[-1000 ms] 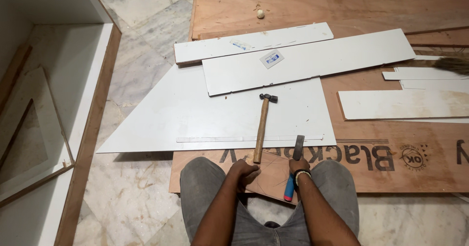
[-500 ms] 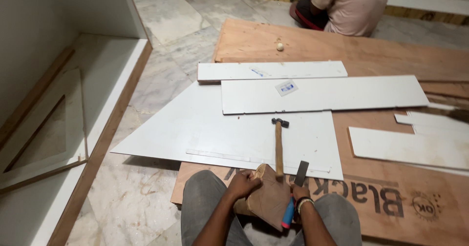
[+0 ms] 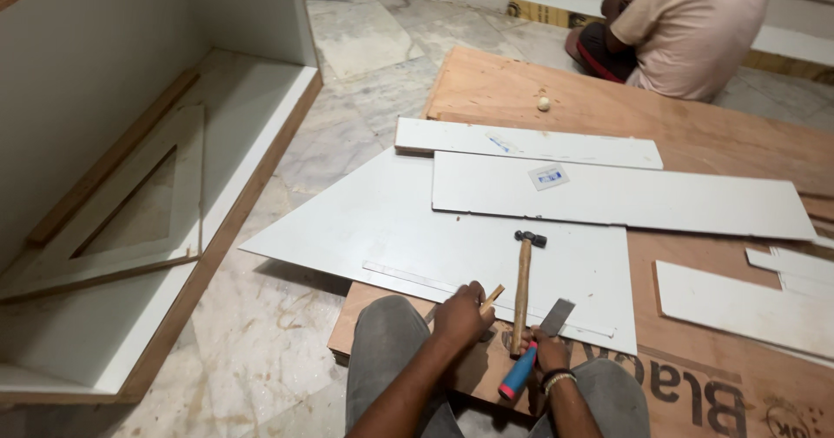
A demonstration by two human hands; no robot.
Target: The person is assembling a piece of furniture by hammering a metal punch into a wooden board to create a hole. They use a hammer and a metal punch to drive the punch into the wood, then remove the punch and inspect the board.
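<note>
The person sits on the marble floor [image 3: 347, 134] with both knees drawn up at the near edge of a large plywood sheet [image 3: 695, 134]. The left hand [image 3: 460, 315] is curled into a narrow grip at the near edge of a big white panel [image 3: 408, 229]; a small wooden stick [image 3: 493, 297] pokes out beside its fingers, though whether the fingers actually pinch it cannot be told. The right hand [image 3: 547, 353] is closed around a chisel [image 3: 532, 351] with a blue and pink handle, its flat steel blade pointing away from the person and resting at the near edge of the white panel. Between the two hands lies a hammer [image 3: 524, 290] with a wooden shaft; its dark metal head sits on the white panel, and the end of the shaft reaches the near edge just beside the right hand. A thin white strip [image 3: 417, 278] runs along the panel's near edge. Farther along the plywood, two long white boards [image 3: 625, 196] lie side by side, overlapping the far edge of the panel, and the nearer one carries a small sticker [image 3: 548, 176]. More white offcuts [image 3: 738, 303] lie toward the right edge of the plywood. A small pale ball [image 3: 544, 103] rests near the far edge. Another person [image 3: 686, 25] in a light shirt sits at the plywood's far right corner. To the left stands an open white cabinet [image 3: 130, 186].
</note>
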